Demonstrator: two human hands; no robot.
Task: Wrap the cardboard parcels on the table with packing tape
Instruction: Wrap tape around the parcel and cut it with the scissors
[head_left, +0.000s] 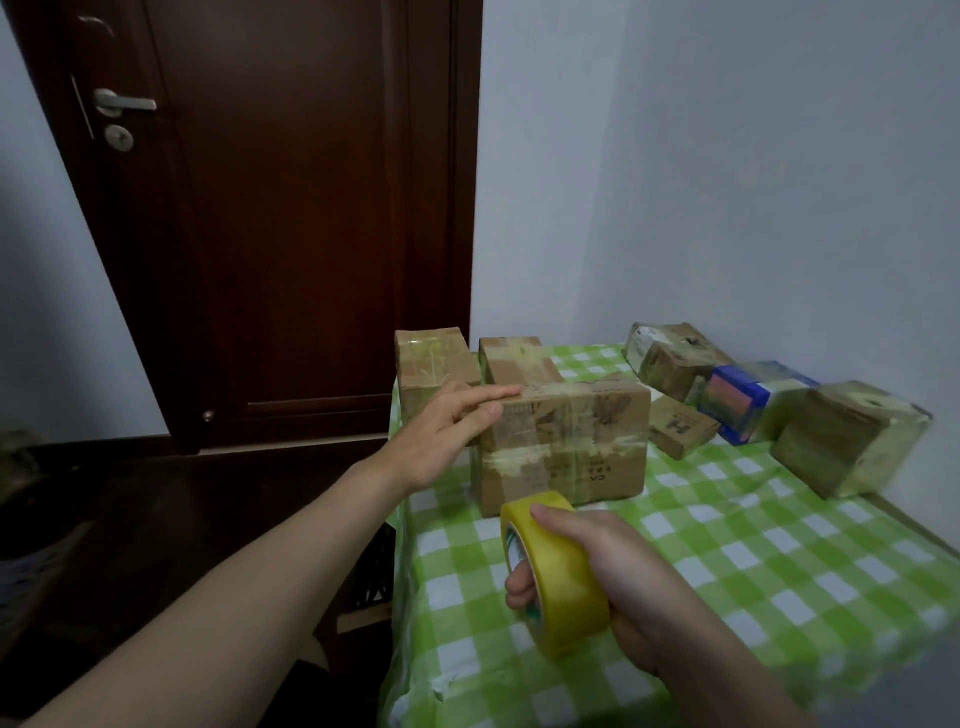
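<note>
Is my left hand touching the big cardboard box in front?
Touching. The head view shows the left hand, its fingers lying flat on the top edge of the big box.

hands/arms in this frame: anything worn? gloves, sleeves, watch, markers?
Nothing worn that shows. The left hand and right hand are bare: no gloves, rings or tracking markers. The left forearm and right forearm are bare to the frame edge, with no sleeve cuff, watch or wristband in view. No cables or straps are visible.

Left hand (439, 441), right hand (602, 556): bare, forearms uncovered to frame edge; nails short, plain.
</note>
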